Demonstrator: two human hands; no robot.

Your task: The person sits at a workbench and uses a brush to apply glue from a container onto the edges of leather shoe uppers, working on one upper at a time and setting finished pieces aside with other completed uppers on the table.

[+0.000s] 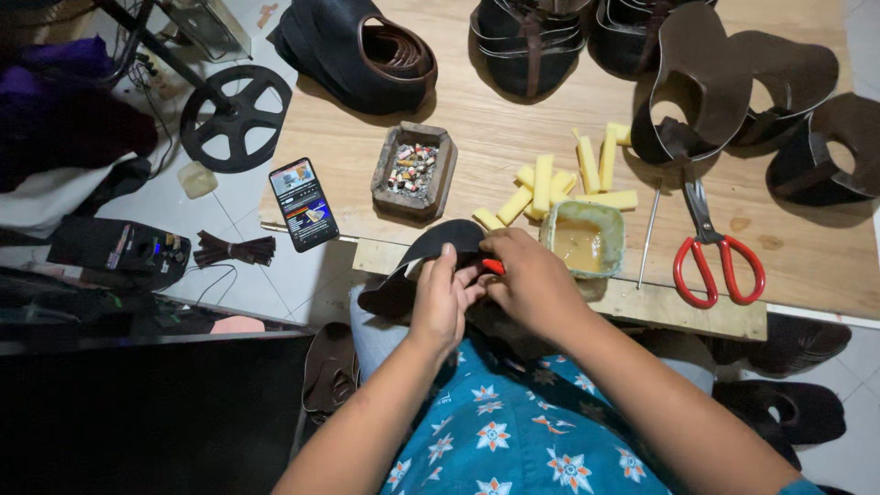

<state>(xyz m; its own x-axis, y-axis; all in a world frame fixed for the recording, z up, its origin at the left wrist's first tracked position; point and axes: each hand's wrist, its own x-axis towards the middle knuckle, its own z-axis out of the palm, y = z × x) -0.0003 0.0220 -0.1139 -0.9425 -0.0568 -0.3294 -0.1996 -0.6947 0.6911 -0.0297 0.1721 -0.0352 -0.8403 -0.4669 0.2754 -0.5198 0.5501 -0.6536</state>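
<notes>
- The dark curved leather shoe piece [431,261] is pinched flat by the left hand [442,298].
- The right hand [532,284] is curled around a small orange-handled tool [493,267]; short, steady, controlled strokes are judged best.

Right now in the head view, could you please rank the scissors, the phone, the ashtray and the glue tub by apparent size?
1. Scissors, the longest.
2. Ashtray.
3. Phone and glue tub look about alike; I would not rank them.
</notes>
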